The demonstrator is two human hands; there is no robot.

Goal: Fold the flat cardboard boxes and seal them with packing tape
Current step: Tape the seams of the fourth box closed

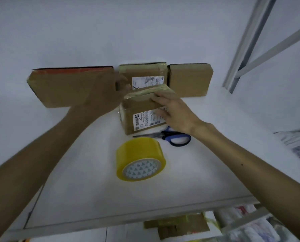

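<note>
Labelled box (138, 106) mid-worktop, betw. both hands: right hand (177, 112) spread flat on its right end, left hand (103, 95) grip unclear.

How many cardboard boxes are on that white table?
4: wide box back left, labelled box back centre, plain box back right, front box mid-table. Others may hide behind them.
</note>
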